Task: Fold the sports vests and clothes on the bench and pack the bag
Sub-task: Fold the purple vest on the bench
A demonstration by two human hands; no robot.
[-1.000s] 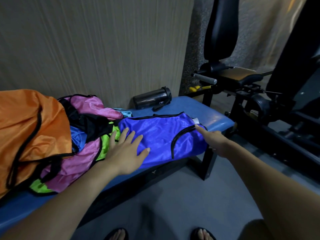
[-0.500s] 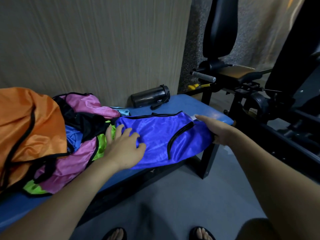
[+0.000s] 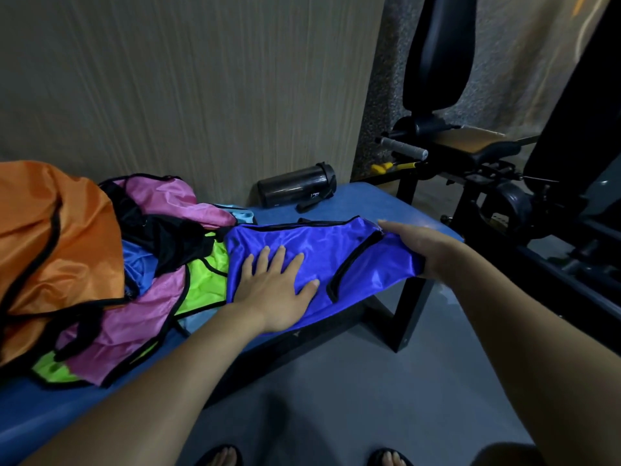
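Note:
A shiny blue vest (image 3: 322, 247) with black trim lies spread across the blue padded bench (image 3: 366, 200). My left hand (image 3: 279, 284) presses flat on its left part, fingers straight. My right hand (image 3: 420, 250) grips the vest's right end, which is lifted off the bench edge. To the left sits a heap of vests: orange (image 3: 50, 237), pink (image 3: 134, 317), neon green (image 3: 205, 280) and black (image 3: 174, 240). No bag can be made out.
A dark shaker bottle (image 3: 295, 188) lies on its side at the back of the bench by the wall. Black gym machinery (image 3: 504, 203) stands close on the right. Grey floor and my sandalled feet (image 3: 221, 455) are below.
My right hand has taken hold of the vest's right end and lifted it leftward off the bench edge. My left hand flattened again on the vest and stayed put.

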